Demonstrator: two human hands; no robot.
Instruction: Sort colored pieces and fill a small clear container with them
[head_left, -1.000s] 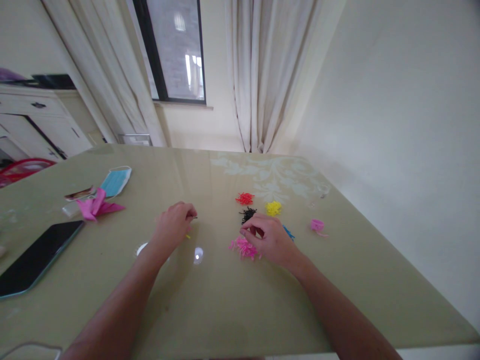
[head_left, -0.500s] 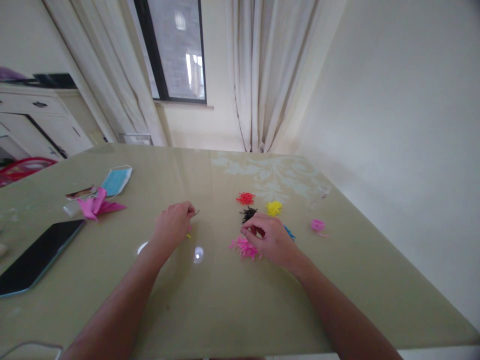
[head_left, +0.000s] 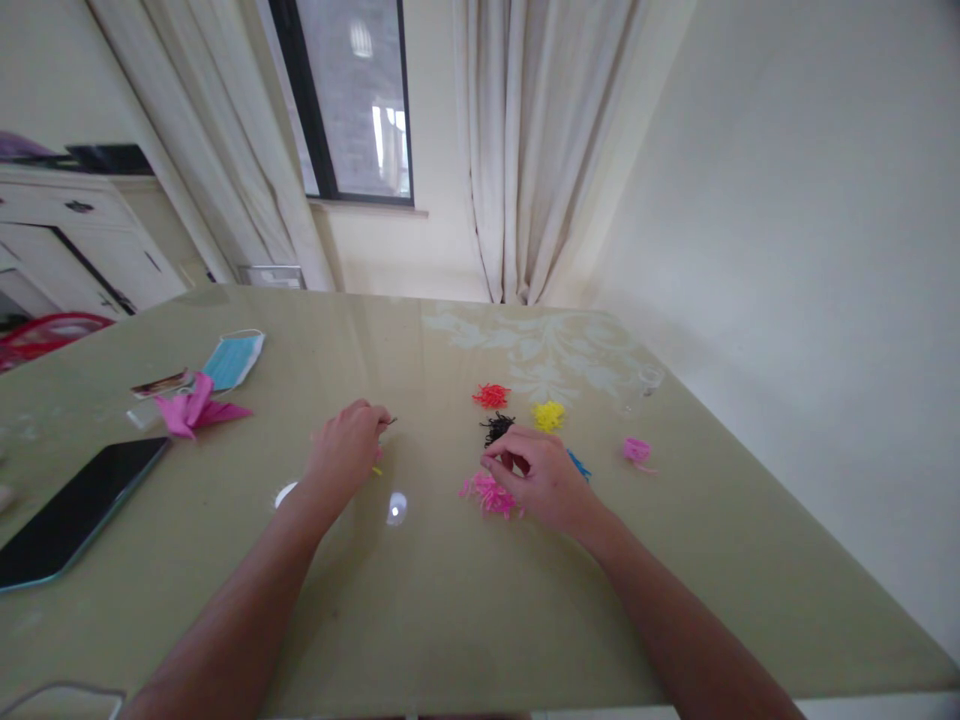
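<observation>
My left hand point(head_left: 346, 452) rests on the glossy green table point(head_left: 450, 590), fingers pinched on a thin dark strand that sticks out to the right; small pink and yellow bits show under it. My right hand point(head_left: 541, 477) hovers with fingers curled in a pinch over a pile of pink strands point(head_left: 489, 494), just below a black pile point(head_left: 496, 428). A red pile point(head_left: 490, 396) and a yellow pile point(head_left: 548, 415) lie farther back. Blue strands point(head_left: 577, 464) peek out right of my right hand. A small pink clump point(head_left: 636, 451) lies apart to the right.
A black tablet point(head_left: 71, 515) lies at the left edge. Behind it are a folded pink paper point(head_left: 193, 409), a blue face mask point(head_left: 231, 361) and a small card point(head_left: 159, 384). A clear small cup point(head_left: 649, 378) stands at the far right. Curtains and a window rise behind the table.
My left hand has lifted slightly and shifted back, with the dark strand still pinched. My right hand has stayed over the pink pile.
</observation>
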